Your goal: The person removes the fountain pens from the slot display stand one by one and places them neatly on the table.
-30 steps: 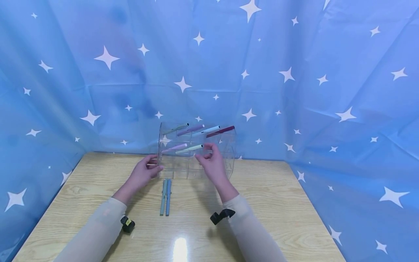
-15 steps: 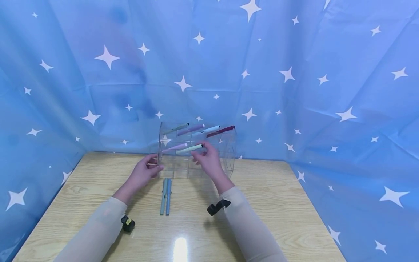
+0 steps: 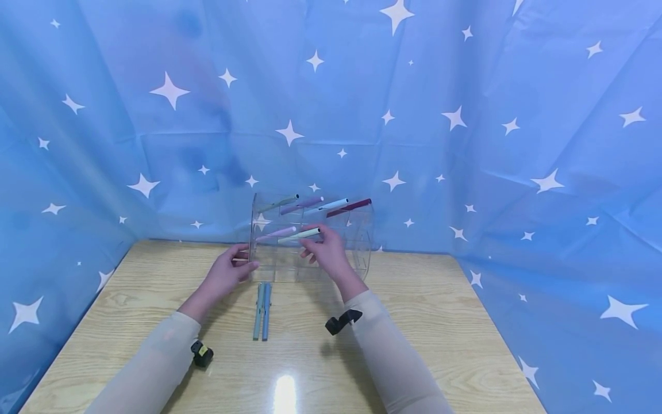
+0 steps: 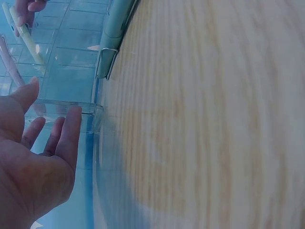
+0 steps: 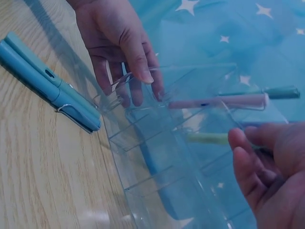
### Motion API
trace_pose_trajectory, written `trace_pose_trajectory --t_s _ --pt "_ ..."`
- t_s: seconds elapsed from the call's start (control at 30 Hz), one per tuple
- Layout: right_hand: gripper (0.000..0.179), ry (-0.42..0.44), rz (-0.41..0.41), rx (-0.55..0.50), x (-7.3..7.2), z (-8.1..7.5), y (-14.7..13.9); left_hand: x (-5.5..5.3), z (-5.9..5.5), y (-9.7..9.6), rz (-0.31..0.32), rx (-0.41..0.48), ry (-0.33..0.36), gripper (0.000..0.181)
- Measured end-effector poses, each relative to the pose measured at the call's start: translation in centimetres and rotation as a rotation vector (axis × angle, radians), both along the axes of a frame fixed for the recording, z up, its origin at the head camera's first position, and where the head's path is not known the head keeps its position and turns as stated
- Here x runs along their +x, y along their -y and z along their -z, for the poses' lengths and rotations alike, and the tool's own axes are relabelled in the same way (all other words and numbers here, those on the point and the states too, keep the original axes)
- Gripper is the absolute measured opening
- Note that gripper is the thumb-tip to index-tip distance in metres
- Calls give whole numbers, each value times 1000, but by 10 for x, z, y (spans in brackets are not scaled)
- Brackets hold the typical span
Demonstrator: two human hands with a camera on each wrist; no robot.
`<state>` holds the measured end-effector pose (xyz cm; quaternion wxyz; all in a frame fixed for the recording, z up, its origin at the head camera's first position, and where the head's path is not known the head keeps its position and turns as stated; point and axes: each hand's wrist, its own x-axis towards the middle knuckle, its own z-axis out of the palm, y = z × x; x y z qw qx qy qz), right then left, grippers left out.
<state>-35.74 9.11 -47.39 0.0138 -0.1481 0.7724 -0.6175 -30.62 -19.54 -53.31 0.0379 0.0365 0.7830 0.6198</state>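
Observation:
A clear acrylic pen rack (image 3: 286, 275) stands at the back of the table. My left hand (image 3: 234, 267) holds its left side panel, thumb in front and fingers behind. My right hand (image 3: 332, 253) is at the cap end of a light green pen (image 3: 300, 235) in the lower row, index finger above and thumb below; in the right wrist view the fingertips cover that end of the light green pen (image 5: 207, 138). A pink-lilac pen (image 3: 276, 233) lies to its left. In the upper row are a dark green pen (image 3: 279, 203), a purple pen (image 3: 302, 205), a pale blue pen (image 3: 327, 206) and a maroon pen (image 3: 349, 207).
A teal pen (image 3: 258, 311) and a blue pen (image 3: 266, 311) lie side by side on the wooden table (image 3: 424, 333), in front of the rack. A blue star-patterned curtain (image 3: 331, 115) hangs close behind the rack and along both sides.
My right hand has shifted slightly left and up, bringing the thumb under the light green pen. The left hand, the rack and the pens stay where they were.

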Motion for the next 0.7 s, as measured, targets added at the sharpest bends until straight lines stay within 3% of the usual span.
trace_pose_trajectory --t_s 0.4,0.7 --pt "31 -23 -77 52 -2 -1 6 0 -1 -2 -2 10 2 68" --pt "27 1 -8 -6 -2 2 15 2 -3 -2 0 19 0 68"
